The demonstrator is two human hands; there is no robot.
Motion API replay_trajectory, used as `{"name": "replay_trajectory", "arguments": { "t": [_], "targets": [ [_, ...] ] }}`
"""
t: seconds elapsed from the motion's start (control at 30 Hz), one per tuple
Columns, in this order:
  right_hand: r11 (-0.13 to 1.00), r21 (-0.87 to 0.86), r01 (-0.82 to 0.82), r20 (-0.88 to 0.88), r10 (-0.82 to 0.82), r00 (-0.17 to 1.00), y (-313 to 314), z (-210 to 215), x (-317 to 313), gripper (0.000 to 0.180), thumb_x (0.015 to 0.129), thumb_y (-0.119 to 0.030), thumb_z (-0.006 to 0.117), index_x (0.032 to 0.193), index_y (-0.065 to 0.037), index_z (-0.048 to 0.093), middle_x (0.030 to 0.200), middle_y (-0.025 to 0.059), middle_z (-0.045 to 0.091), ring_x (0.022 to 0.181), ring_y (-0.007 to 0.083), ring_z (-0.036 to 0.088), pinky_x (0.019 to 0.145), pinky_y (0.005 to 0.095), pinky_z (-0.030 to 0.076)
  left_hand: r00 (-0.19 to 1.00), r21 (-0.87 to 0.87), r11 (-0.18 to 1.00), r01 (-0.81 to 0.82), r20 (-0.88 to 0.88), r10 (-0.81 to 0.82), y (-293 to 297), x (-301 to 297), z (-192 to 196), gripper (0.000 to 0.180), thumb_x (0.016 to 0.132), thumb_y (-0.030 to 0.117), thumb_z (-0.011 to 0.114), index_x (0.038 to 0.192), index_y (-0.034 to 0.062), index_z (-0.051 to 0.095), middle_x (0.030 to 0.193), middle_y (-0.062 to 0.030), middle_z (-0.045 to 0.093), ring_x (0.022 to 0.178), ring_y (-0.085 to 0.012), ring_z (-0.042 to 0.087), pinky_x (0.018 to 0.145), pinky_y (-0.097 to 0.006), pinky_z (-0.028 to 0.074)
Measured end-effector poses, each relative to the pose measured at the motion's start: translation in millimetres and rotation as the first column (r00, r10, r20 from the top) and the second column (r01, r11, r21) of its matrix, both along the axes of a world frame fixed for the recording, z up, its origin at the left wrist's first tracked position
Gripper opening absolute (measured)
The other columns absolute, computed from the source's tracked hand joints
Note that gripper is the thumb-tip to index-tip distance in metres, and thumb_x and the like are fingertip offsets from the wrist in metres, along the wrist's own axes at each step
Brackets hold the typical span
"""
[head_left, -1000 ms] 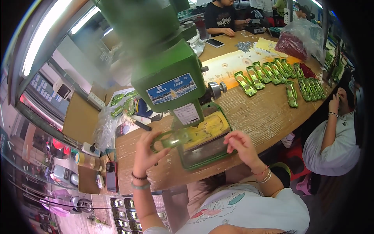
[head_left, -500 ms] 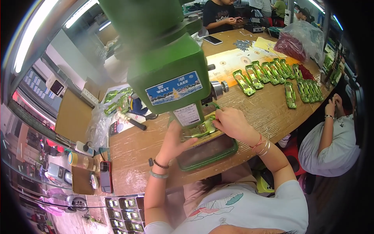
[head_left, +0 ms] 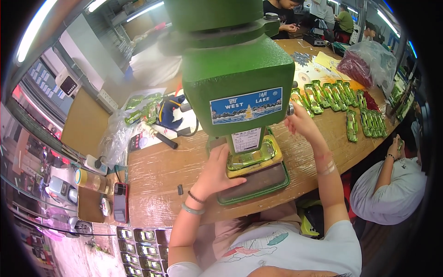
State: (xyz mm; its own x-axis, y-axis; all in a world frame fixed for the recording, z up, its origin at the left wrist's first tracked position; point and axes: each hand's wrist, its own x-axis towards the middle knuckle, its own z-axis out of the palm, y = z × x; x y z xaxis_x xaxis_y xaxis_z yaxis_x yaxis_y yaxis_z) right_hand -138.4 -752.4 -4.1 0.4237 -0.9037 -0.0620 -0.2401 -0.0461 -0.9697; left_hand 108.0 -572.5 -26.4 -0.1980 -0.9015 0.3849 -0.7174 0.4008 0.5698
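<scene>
A green bench press [head_left: 235, 69] stands on the wooden table [head_left: 161, 171] right in front of me. Under its head a shiny green metallic part [head_left: 251, 157] lies on a yellow fixture [head_left: 277, 159] on the press's base plate [head_left: 258, 187]. My left hand [head_left: 214, 173] rests on the base and presses against the left edge of that part. My right hand [head_left: 300, 122] is raised to the press's right side and grips the metal lever knob [head_left: 290, 109].
Rows of the same green parts [head_left: 332, 94] lie at the back right of the table, near a bag of red pieces [head_left: 364, 64]. A phone [head_left: 121, 207], a tape roll [head_left: 83, 177] and plastic bags [head_left: 115, 134] sit left. A seated person [head_left: 392, 184] is at right; others work beyond.
My right hand left the fixture and rose to the lever knob on the press's right side. The green part my left hand carried now lies on the fixture, with that hand beside it.
</scene>
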Motion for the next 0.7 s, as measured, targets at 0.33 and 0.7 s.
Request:
{"name": "replay_trajectory", "arguments": {
  "t": [0.33, 0.7],
  "targets": [
    [0.977, -0.212, 0.039, 0.388, 0.047, 0.92, -136, 17, 78, 0.055, 0.079, -0.007, 0.056, 0.128, 0.004, 0.034, 0.094, 0.0118, 0.059, 0.077, 0.0144, 0.057, 0.062, 0.0268, 0.047, 0.997, 0.043, 0.999, -0.015, -0.08, 0.018, -6, -2, -10, 0.09, 0.059, 0.024, 0.078, 0.131, -0.0003, 0.03, 0.118, -0.0207, 0.045, 0.113, -0.0365, 0.04, 0.097, -0.041, 0.034],
    [0.697, -0.69, 0.195, 0.611, 0.416, 0.674, 81, 176, 11, 0.03, 0.095, -0.033, 0.039, 0.092, -0.004, 0.045, 0.062, 0.0051, 0.042, 0.049, 0.0135, 0.044, 0.053, 0.0301, 0.046, 0.994, 0.017, 0.999, -0.036, -0.105, 0.037, -6, 2, -17, 0.083, 0.057, 0.023, 0.079, 0.125, -0.0012, 0.037, 0.116, -0.0195, 0.046, 0.111, -0.0357, 0.042, 0.096, -0.04, 0.036]
  ]
}}
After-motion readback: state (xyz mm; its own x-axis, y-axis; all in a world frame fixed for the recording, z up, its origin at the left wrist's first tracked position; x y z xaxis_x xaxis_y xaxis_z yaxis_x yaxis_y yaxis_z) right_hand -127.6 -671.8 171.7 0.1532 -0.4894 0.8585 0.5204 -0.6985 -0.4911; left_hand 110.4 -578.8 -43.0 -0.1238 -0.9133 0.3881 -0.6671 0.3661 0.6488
